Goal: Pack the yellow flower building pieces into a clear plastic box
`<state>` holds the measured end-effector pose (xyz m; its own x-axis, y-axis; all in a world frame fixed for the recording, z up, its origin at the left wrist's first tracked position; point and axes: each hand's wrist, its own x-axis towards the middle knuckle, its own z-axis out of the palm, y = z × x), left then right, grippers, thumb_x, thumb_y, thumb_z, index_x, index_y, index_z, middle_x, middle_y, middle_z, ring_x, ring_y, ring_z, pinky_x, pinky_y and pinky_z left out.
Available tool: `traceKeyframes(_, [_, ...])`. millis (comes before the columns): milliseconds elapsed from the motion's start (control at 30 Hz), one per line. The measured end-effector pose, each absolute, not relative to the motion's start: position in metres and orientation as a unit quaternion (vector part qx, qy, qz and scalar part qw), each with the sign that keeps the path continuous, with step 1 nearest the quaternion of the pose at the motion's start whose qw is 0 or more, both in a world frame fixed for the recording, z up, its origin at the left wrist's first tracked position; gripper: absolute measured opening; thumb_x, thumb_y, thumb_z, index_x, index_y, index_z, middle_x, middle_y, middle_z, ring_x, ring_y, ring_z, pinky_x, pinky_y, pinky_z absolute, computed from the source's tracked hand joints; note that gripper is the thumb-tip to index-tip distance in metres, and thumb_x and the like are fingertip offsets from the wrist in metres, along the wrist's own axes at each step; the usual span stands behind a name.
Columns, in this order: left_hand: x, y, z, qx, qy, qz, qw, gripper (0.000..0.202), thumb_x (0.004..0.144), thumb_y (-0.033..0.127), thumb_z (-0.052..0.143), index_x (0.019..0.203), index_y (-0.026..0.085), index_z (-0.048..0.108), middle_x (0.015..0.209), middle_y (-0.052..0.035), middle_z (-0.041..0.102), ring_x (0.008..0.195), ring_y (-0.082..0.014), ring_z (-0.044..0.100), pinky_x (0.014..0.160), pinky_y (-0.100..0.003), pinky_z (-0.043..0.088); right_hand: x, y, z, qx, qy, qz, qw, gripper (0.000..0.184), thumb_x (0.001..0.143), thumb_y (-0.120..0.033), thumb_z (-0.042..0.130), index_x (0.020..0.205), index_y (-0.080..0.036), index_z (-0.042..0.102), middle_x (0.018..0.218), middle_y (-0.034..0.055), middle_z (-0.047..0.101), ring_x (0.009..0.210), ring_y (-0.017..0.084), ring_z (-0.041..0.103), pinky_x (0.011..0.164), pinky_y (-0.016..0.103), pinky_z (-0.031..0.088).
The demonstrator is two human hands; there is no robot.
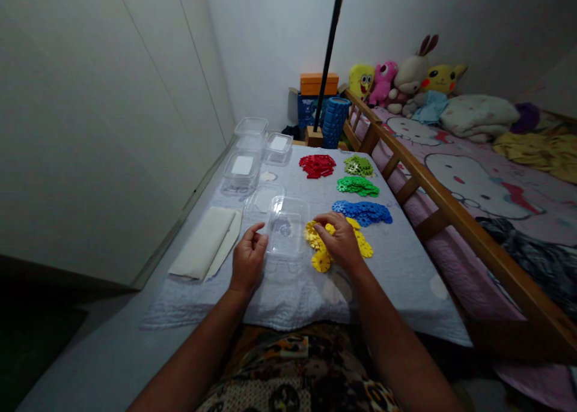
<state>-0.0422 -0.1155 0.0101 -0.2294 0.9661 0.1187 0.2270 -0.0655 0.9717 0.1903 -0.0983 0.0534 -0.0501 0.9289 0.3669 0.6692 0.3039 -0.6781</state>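
Yellow slotted discs [363, 244] lie in a loose pile on the cloth-covered table [392, 280], nearer the near edge than the other coloured piles. The right hand [340, 239] is directly over this pile, fingers curved downward; whether they pinch a disc cannot be determined. Discs extend beyond the hand on both sides. A clear container [288, 229] stands immediately left of the pile, between the two hands. The left hand [249, 257] is at the container's left side, thumb and fingers loosely bent and apart; contact with the wall cannot be confirmed. Blue discs [363, 212] lie just beyond the yellow pile, toward the right edge. Red pieces [317, 166] lie near the far edge.
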Motion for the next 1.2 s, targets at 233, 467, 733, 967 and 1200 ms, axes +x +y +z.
traceKeyframes(233, [-0.042,-0.116,0.008,0.493,0.573,0.527,0.388,0.046,0.090,0.046,0.058,0.124,0.016,0.065,0.069,0.0066,0.046,0.058,-0.0116,0.042,0.058,-0.025,0.038,0.162,-0.093,0.053,-0.569,-0.756,0.147,0.290,0.019,0.095,-0.022,0.062,0.105,-0.027,0.077,0.103,0.0057,0.077,0.109,0.025,0.059,0.118,0.055,0.025])
traceKeyframes(467, [-0.041,-0.117,0.009,0.482,0.544,0.545,0.419,0.046,0.088,0.041,0.064,0.127,0.017,0.058,0.065,0.0088,0.042,0.058,-0.0115,0.041,0.058,-0.024,0.035,0.152,-0.084,0.054,-0.546,-0.809,0.134,0.173,0.020,0.095,-0.017,0.061,0.096,-0.027,0.078,0.106,0.0039,0.075,0.122,0.027,0.052,0.122,0.065,0.008])
traceKeyframes(733, [-0.040,-0.118,0.009,0.476,0.543,0.553,0.416,0.044,0.086,0.041,0.064,0.123,0.017,0.061,0.065,0.0082,0.043,0.057,-0.0115,0.041,0.057,-0.023,0.036,0.151,-0.078,0.052,-0.540,-0.823,0.125,0.125,0.023,0.095,-0.019,0.062,0.098,-0.030,0.082,0.109,0.0060,0.073,0.120,0.029,0.050,0.121,0.065,0.010])
traceKeyframes(967, [-0.056,-0.105,0.008,0.516,0.591,0.527,0.327,0.037,0.095,0.038,0.049,0.122,0.019,0.065,0.080,0.0007,0.059,0.069,-0.0158,0.055,0.068,-0.028,0.048,0.214,-0.072,0.064,-0.641,-0.731,0.104,0.210,0.032,0.093,-0.016,0.057,0.113,-0.023,0.080,0.121,0.0108,0.072,0.119,0.029,0.053,0.109,0.046,0.030])
traceKeyframes(1200, [-0.077,-0.057,0.013,0.752,0.590,0.280,0.092,0.033,0.085,0.018,0.053,0.112,0.019,0.073,0.117,-0.0136,0.071,0.111,-0.0310,0.061,0.106,-0.048,0.046,0.235,-0.068,0.057,-0.695,-0.706,0.079,0.114,0.031,0.096,-0.024,0.055,0.114,-0.026,0.080,0.128,0.0099,0.070,0.124,0.030,0.050,0.106,0.045,0.028])
